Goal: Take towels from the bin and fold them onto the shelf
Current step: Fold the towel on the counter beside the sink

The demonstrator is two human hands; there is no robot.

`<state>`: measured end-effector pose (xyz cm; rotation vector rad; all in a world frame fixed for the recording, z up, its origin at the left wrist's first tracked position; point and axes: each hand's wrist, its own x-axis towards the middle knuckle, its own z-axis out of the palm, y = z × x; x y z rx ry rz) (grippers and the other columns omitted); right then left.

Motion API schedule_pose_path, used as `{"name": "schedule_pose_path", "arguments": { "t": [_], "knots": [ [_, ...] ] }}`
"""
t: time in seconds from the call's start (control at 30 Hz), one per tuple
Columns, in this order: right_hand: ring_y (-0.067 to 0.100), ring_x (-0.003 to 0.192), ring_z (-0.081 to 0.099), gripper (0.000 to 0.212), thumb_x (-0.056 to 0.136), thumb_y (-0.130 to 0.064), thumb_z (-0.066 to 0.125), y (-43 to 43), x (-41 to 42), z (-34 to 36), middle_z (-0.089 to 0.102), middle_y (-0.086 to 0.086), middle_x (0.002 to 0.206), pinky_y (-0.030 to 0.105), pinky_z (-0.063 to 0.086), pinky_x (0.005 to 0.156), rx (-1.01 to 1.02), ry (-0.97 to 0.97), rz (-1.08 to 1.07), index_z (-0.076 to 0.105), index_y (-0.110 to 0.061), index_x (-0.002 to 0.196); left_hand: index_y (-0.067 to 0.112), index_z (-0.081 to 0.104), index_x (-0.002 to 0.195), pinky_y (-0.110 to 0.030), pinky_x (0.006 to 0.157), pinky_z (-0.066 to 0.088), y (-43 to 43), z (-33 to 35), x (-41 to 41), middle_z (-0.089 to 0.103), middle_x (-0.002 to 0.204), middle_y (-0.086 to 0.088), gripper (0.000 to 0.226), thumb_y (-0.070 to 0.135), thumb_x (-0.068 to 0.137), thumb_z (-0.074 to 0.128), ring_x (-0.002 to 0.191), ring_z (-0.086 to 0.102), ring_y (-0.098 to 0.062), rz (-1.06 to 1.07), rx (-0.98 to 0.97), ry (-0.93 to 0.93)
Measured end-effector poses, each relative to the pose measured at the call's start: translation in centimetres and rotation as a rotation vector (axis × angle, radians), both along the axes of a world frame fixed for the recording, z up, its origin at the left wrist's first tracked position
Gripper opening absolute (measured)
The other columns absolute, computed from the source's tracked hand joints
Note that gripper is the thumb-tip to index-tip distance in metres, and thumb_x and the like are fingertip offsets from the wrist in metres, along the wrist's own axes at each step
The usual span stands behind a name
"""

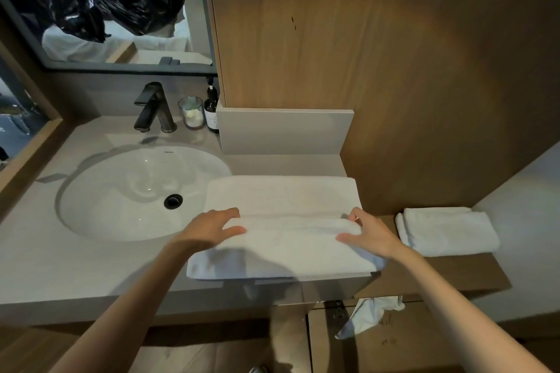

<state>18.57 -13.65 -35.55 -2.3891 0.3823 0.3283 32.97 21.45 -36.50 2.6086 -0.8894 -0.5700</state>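
White towel [285, 200] on the counter [45, 266] — left hand [215, 227] and right hand [368, 233] grip its fold; bottle [211, 112] label unreadable.

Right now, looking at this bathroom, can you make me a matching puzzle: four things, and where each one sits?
1 faucet
2 glass
3 drain
4 small towel

A on the wooden shelf
B bottom of the sink
C at the sink's back rim
D between faucet and bottle

Pairs: 1-C, 2-D, 3-B, 4-A
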Motion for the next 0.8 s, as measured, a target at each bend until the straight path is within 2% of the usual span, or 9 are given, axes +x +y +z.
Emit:
{"name": "schedule_pose_path", "arguments": {
  "t": [0.1,0.3,0.43,0.47,0.53,0.57,0.6,0.7,0.8],
  "knots": [
    [0.015,0.078,0.055,0.032,0.084,-0.036,0.073,0.2,1.0,0.5,0.057,-0.001,0.086,0.030,0.043,0.065,0.037,-0.029,-0.048,0.042,-0.031,0.088,0.031,0.048,0.104,-0.030,0.077,0.039,-0.2,0.4,0.5,0.062,0.112,0.007,0.027,0.056,0.096,0.042,0.090,0.052,-0.016,-0.009,0.028,0.014],
    [0.016,0.089,0.058,0.037,0.086,-0.035,0.069,0.5,2.8,-0.6,0.058,-0.001,0.099,0.030,0.050,0.068,-0.035,0.042,-0.165,0.041,-0.022,0.107,0.024,0.050,0.114,-0.031,0.070,0.038,-1.1,0.0,2.5,0.064,0.106,-0.002,0.034,0.052,0.097,0.041,0.084,0.051,-0.021,0.048,0.155,-0.138],
    [0.017,0.085,0.058,0.044,0.083,-0.032,0.071,0.4,2.5,-1.3,0.057,-0.002,0.097,0.035,0.055,0.072,-0.083,0.038,-0.273,0.037,-0.025,0.109,0.018,0.054,0.113,-0.028,0.071,0.035,-1.0,-1.6,2.8,0.063,0.109,-0.001,0.030,0.041,0.095,0.054,0.096,0.056,-0.023,0.105,0.139,-0.161],
    [0.017,0.086,0.058,0.046,0.082,-0.032,0.073,0.3,2.4,-1.5,0.056,-0.003,0.098,0.036,0.055,0.074,-0.077,0.017,-0.298,0.037,-0.027,0.110,0.015,0.058,0.108,-0.028,0.069,0.036,-0.8,-2.2,2.7,0.066,0.102,-0.001,0.029,0.036,0.089,0.065,0.092,0.060,-0.023,0.105,0.074,-0.250],
    [0.019,0.094,0.058,0.051,0.080,-0.030,0.075,0.1,2.1,-2.1,0.055,-0.006,0.105,0.041,0.056,0.082,-0.024,-0.062,-0.357,0.038,-0.032,0.115,0.010,0.065,0.085,-0.028,0.058,0.043,-0.7,-3.3,2.2,0.065,0.071,-0.004,0.043,0.022,0.056,0.093,0.062,0.062,-0.025,0.054,0.052,-0.435],
    [0.019,0.097,0.057,0.055,0.079,-0.028,0.077,0.1,1.9,-2.2,0.054,-0.006,0.107,0.042,0.055,0.084,0.011,-0.111,-0.397,0.039,-0.034,0.118,0.009,0.065,0.078,-0.030,0.055,0.046,-0.8,-3.6,1.8,0.061,0.060,-0.004,0.051,0.015,0.039,0.097,0.051,0.058,-0.025,0.085,0.073,-0.500],
    [0.019,0.099,0.056,0.061,0.077,-0.026,0.080,0.2,1.9,-2.2,0.053,-0.007,0.107,0.041,0.054,0.086,0.045,-0.148,-0.451,0.039,-0.033,0.122,0.009,0.066,0.080,-0.036,0.058,0.051,-1.2,-3.9,1.2,0.061,0.061,-0.005,0.055,0.007,0.034,0.095,0.051,0.058,-0.026,0.155,0.096,-0.532],
    [0.020,0.099,0.055,0.070,0.073,-0.022,0.085,0.6,1.8,-2.3,0.054,-0.006,0.099,0.041,0.053,0.088,0.149,-0.226,-0.677,0.043,-0.027,0.129,0.014,0.064,0.113,-0.053,0.089,0.050,-3.8,-4.0,-1.1,0.066,0.111,-0.013,0.065,-0.001,0.053,0.083,0.099,0.064,-0.032,0.139,0.012,-0.516],
    [0.023,0.099,0.059,0.062,0.076,-0.018,0.082,1.1,2.0,-2.5,0.058,-0.004,0.097,0.039,0.052,0.088,0.176,-0.280,-0.814,0.048,-0.024,0.127,0.026,0.056,0.131,-0.062,0.105,0.034,-6.5,-4.6,-4.1,0.053,0.141,-0.006,0.055,0.023,0.079,0.073,0.130,0.050,-0.027,-0.114,-0.118,-0.455]
  ]
}}
